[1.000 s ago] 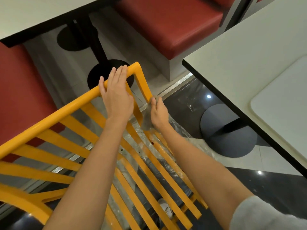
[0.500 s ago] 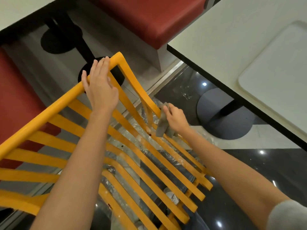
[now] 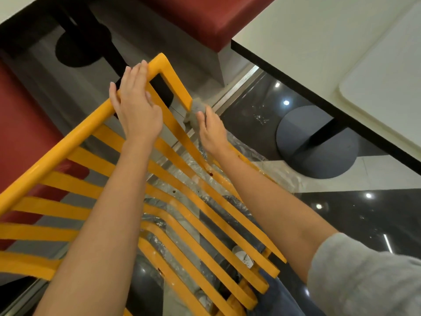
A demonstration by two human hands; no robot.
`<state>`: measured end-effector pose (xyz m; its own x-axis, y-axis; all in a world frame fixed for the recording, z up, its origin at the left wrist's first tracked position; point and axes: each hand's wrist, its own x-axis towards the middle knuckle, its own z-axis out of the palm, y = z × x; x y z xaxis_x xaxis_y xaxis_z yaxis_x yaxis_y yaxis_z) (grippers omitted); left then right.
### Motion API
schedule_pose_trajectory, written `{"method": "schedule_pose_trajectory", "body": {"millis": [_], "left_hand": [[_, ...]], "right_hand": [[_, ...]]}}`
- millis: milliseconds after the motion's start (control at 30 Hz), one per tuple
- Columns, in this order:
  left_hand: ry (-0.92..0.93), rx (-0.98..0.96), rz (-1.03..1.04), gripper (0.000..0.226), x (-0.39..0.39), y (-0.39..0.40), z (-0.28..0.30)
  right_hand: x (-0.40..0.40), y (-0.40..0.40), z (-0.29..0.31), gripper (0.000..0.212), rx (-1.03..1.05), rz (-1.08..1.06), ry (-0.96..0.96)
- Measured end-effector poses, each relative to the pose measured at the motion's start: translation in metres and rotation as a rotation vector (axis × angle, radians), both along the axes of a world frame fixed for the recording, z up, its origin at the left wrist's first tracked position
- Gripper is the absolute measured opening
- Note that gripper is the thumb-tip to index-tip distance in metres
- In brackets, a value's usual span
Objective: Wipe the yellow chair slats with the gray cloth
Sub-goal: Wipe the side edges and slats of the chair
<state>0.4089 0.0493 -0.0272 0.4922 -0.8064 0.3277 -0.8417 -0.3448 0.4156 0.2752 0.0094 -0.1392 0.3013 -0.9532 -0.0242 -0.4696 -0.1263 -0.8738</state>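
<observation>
A yellow slatted chair (image 3: pixel 75 135) lies tilted in front of me, its slats fanning from the top rail toward the lower right. My left hand (image 3: pixel 136 106) rests palm down over the top rail near its corner, fingers curled on the rail. My right hand (image 3: pixel 210 131) presses a small gray cloth (image 3: pixel 196 111) against the outermost side bar of the chair, just below the corner. Most of the cloth is hidden behind my fingers and the bar.
A white table (image 3: pixel 319 42) with a black edge stands to the right on a round dark base (image 3: pixel 316 142). Red bench seats (image 3: pixel 205 17) sit beyond and on the left (image 3: pixel 20 124). A black pedestal (image 3: pixel 77 49) stands behind the chair. Crumpled clear plastic lies under the slats.
My right hand with the cloth has slid up the side bar from the mid slats toward the top corner. My left hand stays on the top rail.
</observation>
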Motion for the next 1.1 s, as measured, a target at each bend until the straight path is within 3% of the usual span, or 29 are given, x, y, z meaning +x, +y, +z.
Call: {"method": "schedule_pose_trajectory", "body": {"millis": [167, 367, 500, 567, 700, 867, 967, 1100], "left_hand": [[0.016, -0.009, -0.004, 0.06, -0.004, -0.002, 0.001], [0.094, 0.0, -0.007, 0.073, -0.004, 0.002, 0.007], [0.107, -0.001, 0.0, 0.076, -0.004, 0.001, 0.009], [0.114, -0.004, -0.003, 0.076, -0.006, 0.001, 0.008], [0.11, -0.012, 0.007, 0.076, -0.008, 0.0, 0.009], [0.103, 0.011, -0.01, 0.075, -0.005, 0.002, 0.011], [0.031, 0.037, -0.026, 0.071, -0.005, 0.002, 0.011], [-0.074, -0.077, -0.081, 0.064, -0.029, 0.016, -0.01]], "right_hand": [[-0.03, 0.008, -0.015, 0.048, 0.153, -0.161, 0.293], [-0.012, -0.013, -0.01, 0.045, 0.123, -0.112, 0.205], [-0.037, 0.022, -0.031, 0.04, 0.016, -0.047, 0.075], [-0.055, 0.036, -0.037, 0.038, -0.028, -0.057, 0.097], [-0.031, 0.007, -0.016, 0.04, 0.174, -0.096, 0.22], [-0.007, 0.0, -0.007, 0.038, 0.11, 0.01, 0.025], [-0.046, 0.026, -0.025, 0.055, 0.023, 0.114, 0.175], [-0.068, 0.019, -0.033, 0.038, 0.113, 0.085, 0.306]]}}
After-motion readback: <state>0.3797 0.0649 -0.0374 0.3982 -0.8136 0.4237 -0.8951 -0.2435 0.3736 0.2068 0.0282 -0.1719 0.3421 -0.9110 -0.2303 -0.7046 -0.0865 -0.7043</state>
